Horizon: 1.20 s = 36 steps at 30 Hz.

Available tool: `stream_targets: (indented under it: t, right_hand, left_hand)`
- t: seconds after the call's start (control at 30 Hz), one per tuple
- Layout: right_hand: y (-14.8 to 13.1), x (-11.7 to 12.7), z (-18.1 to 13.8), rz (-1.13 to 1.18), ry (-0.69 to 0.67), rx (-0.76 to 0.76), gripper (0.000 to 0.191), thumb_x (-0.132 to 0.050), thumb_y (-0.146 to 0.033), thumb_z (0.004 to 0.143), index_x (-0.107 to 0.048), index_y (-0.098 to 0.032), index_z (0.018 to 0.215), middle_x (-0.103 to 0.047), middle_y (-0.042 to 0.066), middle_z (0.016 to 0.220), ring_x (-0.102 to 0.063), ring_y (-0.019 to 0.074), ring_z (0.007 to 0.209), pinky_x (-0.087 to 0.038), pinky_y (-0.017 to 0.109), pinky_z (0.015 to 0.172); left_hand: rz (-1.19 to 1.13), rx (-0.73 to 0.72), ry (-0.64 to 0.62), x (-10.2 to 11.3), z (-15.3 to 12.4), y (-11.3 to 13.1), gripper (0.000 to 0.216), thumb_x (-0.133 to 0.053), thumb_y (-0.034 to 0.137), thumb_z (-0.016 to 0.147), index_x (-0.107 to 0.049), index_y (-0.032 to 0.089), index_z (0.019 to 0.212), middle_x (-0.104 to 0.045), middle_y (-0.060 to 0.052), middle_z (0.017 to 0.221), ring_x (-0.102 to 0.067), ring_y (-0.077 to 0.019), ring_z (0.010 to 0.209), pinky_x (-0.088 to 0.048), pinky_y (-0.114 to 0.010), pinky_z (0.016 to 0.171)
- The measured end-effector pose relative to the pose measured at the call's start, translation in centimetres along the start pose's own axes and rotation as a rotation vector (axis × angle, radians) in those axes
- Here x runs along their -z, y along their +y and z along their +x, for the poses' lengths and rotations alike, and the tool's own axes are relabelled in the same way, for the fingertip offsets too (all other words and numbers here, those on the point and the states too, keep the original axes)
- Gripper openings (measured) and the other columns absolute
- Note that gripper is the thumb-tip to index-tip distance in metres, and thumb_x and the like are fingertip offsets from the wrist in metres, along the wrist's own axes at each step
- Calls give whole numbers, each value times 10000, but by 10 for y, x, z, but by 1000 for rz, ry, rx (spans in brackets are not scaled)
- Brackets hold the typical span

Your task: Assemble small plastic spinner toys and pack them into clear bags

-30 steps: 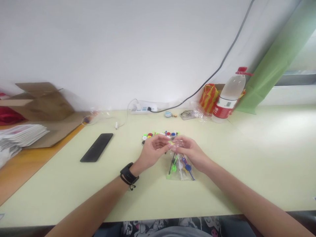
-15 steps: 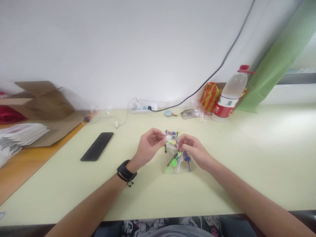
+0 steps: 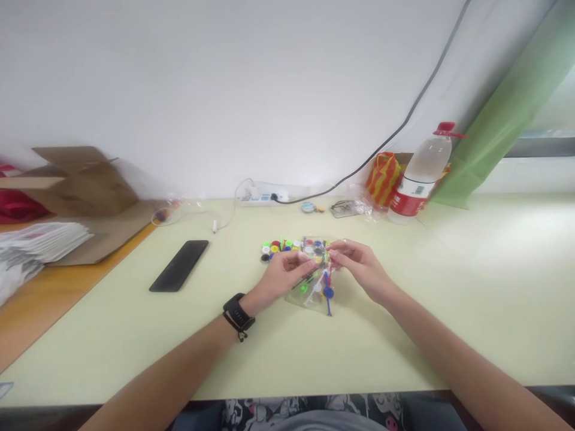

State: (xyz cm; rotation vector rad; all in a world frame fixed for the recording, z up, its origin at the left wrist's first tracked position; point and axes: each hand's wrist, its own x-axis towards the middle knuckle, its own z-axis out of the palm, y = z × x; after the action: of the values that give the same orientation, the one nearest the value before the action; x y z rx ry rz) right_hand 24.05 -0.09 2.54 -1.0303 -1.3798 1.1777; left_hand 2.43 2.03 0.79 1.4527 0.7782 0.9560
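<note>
A clear plastic bag [image 3: 317,295] hangs between my hands above the table, with small coloured pieces in it: green, white, blue and red, some round with thin stems. My left hand [image 3: 286,272], with a black watch on the wrist, pinches the bag's upper left side. On its upper right side, my right hand [image 3: 358,266] grips the plastic between thumb and fingers. Behind my left hand lie several round coloured pieces [image 3: 274,248], white, yellow, green, red and black, partly covered by the hand. More of them show near the bag's top; whether these are inside it I cannot tell.
To the left lies a black flat rectangular object [image 3: 178,266]. A power strip [image 3: 264,196] with cables sits by the wall. At the back right stand a large water bottle [image 3: 420,176] and a red-yellow striped bag [image 3: 383,178]. Cardboard [image 3: 96,185] and stacked white packets [image 3: 45,242] are far left.
Both hands still hold the bag; the left has moved right and a little down, and the bag's lower part has swung left. Round coloured pieces behind the left hand are now visible.
</note>
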Motion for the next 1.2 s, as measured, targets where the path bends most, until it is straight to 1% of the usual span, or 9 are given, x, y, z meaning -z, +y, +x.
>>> stream_targets:
  t: [0.2,0.33,0.43,0.5,0.67,0.73,0.83,1.03,1.2]
  right_hand:
    - [-7,6,-4,-78,95,229,275,-696,-446,931,-629,-240,1100,-695,7,760,-675,187,688,-572,351,690]
    - [-3,5,-9,-248,215,484,276,-639,-321,976,-510,-273,1215,-696,50,993,-696,194,794,-598,385,742]
    - [1,3,-13,-429,254,728,243,-645,-211,947,-548,-270,1162,-661,97,1119,-689,236,959,-596,390,737]
    - [0,2,-14,-526,233,799,212,-646,-175,932,-600,-259,1121,-645,120,1144,-659,264,1056,-593,394,747]
    - [-20,8,-10,-651,92,727,98,-665,-217,938,-676,-232,1034,-651,126,1133,-651,267,1054,-568,425,863]
    - [-33,12,-7,-643,-12,672,52,-637,-228,965,-676,-230,932,-679,91,983,-668,236,928,-562,388,808]
    - [-54,16,-7,-636,-108,637,149,-599,-230,995,-666,-230,862,-691,59,852,-654,199,773,-540,348,721]
    - [-84,24,-13,-703,-259,656,120,-608,-235,992,-701,-243,917,-726,68,944,-683,219,869,-554,355,781]
    - [-89,28,-15,-754,-202,688,130,-595,-259,993,-708,-249,930,-725,82,975,-690,240,883,-564,382,786]
  left_hand:
    - [15,-88,51,1,-1,13,277,-784,425,862,-766,161,945,-783,-73,941,-735,-207,891,-588,-317,840]
    - [65,-121,79,2,0,12,239,-799,399,851,-767,163,876,-767,-66,865,-721,-190,840,-585,-315,820]
    - [68,-144,106,4,0,8,224,-827,373,823,-745,165,826,-752,-52,831,-701,-170,784,-579,-301,781]
    - [82,-170,109,4,0,7,216,-825,364,828,-742,165,821,-750,-54,840,-694,-168,786,-575,-300,781]
    - [110,-211,90,4,-3,13,227,-754,395,893,-776,170,911,-771,-88,929,-700,-206,877,-564,-327,834]
    - [102,-223,97,5,-4,15,227,-755,394,892,-776,168,906,-771,-89,933,-696,-208,882,-555,-322,832]
    - [80,-256,67,8,-4,15,275,-706,430,925,-775,167,961,-766,-104,984,-688,-219,919,-538,-325,844]
    - [9,-288,53,15,-1,9,486,-503,584,997,-716,174,1150,-722,-148,1177,-667,-272,1091,-503,-356,904]
    - [-1,-255,-86,14,-1,6,638,-492,722,936,-684,198,1246,-697,-161,1236,-658,-291,1116,-508,-377,919]
